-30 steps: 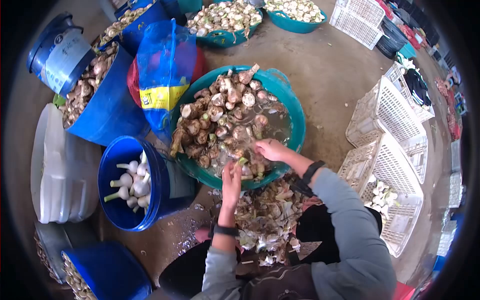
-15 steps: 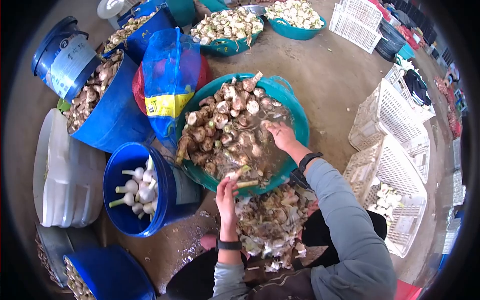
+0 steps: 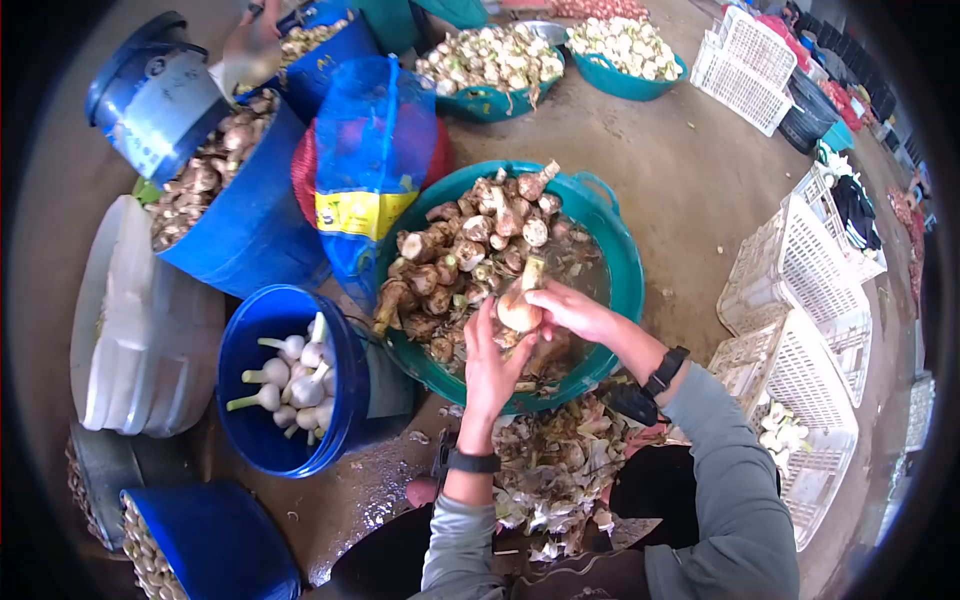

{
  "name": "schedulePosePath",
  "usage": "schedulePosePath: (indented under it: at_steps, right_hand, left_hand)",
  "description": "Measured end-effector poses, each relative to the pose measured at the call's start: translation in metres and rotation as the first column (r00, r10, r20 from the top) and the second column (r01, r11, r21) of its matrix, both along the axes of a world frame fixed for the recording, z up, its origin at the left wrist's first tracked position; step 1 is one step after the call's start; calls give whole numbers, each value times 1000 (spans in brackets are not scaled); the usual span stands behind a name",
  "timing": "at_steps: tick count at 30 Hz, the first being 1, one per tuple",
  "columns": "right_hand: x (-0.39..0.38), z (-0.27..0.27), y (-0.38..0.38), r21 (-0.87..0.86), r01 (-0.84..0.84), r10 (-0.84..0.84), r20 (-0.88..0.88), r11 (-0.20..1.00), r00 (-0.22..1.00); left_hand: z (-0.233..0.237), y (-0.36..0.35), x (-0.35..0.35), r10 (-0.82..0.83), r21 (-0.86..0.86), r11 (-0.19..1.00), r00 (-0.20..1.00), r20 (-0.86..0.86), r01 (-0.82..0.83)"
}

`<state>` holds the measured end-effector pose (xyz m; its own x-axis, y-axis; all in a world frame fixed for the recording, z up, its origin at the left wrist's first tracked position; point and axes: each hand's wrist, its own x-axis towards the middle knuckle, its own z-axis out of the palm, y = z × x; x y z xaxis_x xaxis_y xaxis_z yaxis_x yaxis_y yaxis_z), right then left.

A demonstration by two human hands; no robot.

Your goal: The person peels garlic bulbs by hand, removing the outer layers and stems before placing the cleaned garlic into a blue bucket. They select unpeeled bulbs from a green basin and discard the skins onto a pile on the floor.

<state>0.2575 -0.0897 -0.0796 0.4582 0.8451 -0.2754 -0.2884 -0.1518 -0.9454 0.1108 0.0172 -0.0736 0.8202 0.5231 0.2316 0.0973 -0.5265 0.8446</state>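
My right hand (image 3: 580, 314) grips a garlic bulb (image 3: 518, 310) with a short pale stem pointing up, held above the muddy water of a green tub (image 3: 626, 270). Beside it, my left hand (image 3: 490, 372) has its fingers stretched up and the thumb apart, fingertips right at the bulb's side. Brown, unpeeled garlic bulbs (image 3: 455, 255) are heaped in the tub's left and far part. To the left, a blue bucket (image 3: 345, 410) contains clean white garlic bulbs (image 3: 300, 372) with stems.
Peeled skins (image 3: 550, 470) lie in a pile below the tub. White plastic crates (image 3: 790, 270) line the right side. A blue barrel (image 3: 245, 225) of garlic and a blue mesh bag (image 3: 355, 160) stand left. Another person's arm (image 3: 255, 45) reaches in at the far left.
My right hand has come out of the water toward me, now with a garlic bulb in it. My left hand has moved up beside it. Another person's arm has appeared at the far left.
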Motion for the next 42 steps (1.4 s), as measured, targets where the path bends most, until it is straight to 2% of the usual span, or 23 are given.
schedulePosePath:
  at_steps: [1, 5, 9, 11, 14, 15, 17, 19, 21, 23, 25, 27, 29, 30, 31, 32, 34, 35, 37, 39, 40, 41, 42]
  right_hand:
    - [-11, 18, 0, 25, -62, 61, 27, 998, 998]
    - [-50, 83, -13, 48, -126, 117, 159, 991, 980]
    - [-88, 138, -38, -105, -104, 133, 330, 989, 935]
    - [-105, 156, -59, -79, -45, 70, 364, 996, 929]
    - [-117, 178, -93, -50, -102, 113, 506, 994, 855]
    - [-116, 176, -98, -110, -30, 84, 534, 993, 841]
    - [-125, 177, -110, -46, -5, 24, 421, 999, 907]
    - [-146, 178, -124, -10, 20, -16, 312, 1000, 950]
    - [-161, 163, -126, 61, 59, -54, -79, 996, 995]
    - [-176, 151, -128, 183, 42, -28, -81, 982, 996]
    - [-195, 148, -128, 133, 176, -194, 133, 975, 972]
    - [-207, 142, -134, 133, 206, -220, 96, 969, 971]
    - [-217, 138, -142, 105, 292, -274, -155, 951, 949]
    - [-218, 123, -141, 106, 330, -307, -185, 938, 934]
    - [-224, 116, -140, 119, 298, -265, -233, 947, 936]
    - [-227, 111, -143, 110, 263, -241, -184, 959, 953]
    - [-234, 110, -144, 91, 225, -219, -72, 970, 973]
    - [-238, 110, -146, 77, 234, -233, -12, 969, 972]
    - [-230, 99, -151, 245, 89, -10, -308, 965, 951]
    - [-228, 83, -142, 365, 56, 71, -326, 929, 943]
    - [-229, 82, -135, 361, 47, 80, -330, 932, 941]
    - [-233, 79, -126, 366, 185, -75, -297, 912, 952]
    - [-237, 76, -119, 375, 321, -233, -263, 870, 936]
  left_hand:
    - [16, -2, 0, 1, 190, 982, 998, 65, -13]
    - [78, -16, -34, -34, 230, 973, 997, 76, 16]
    - [115, -53, -68, 13, 416, 907, 990, 141, -71]
    - [130, -71, -84, 2, 397, 916, 990, 143, -59]
    - [129, -79, -96, -169, 45, 985, 928, 331, 164]
    - [128, -84, -100, -240, -506, 748, 886, 397, 430]
    - [114, -86, -97, -278, -685, 488, 840, 465, 541]
    - [110, -95, -104, -249, -575, 660, 864, 439, 482]
    - [112, -109, -116, -252, -575, 642, 849, 465, 506]
    - [99, -111, -118, -196, -780, 256, 821, 536, 571]
    - [83, -107, -122, -217, -780, -170, 749, 626, 602]
    - [78, -113, -132, -223, -798, -180, 767, 602, 575]
    - [93, -132, -146, -87, -764, 510, 907, 412, 396]
    - [98, -140, -155, -62, -537, 779, 891, 451, 326]
    - [86, -129, -147, -72, 29, 997, 812, 579, 68]
    - [69, -123, -151, -87, -222, 951, 878, 471, 214]
    - [81, -114, -166, -133, -674, 636, 913, 385, 376]
    - [87, -107, -173, -164, -772, 535, 939, 303, 343]
    - [68, -75, -175, -347, -878, -133, 809, 475, 459]
    - [65, -71, -174, -399, -885, -147, 792, 463, 443]
    - [72, -76, -175, -362, -927, 32, 869, 337, 373]
    - [77, -82, -178, -301, -939, 204, 930, 210, 278]
    - [86, -85, -186, -258, -909, 262, 931, 258, 324]
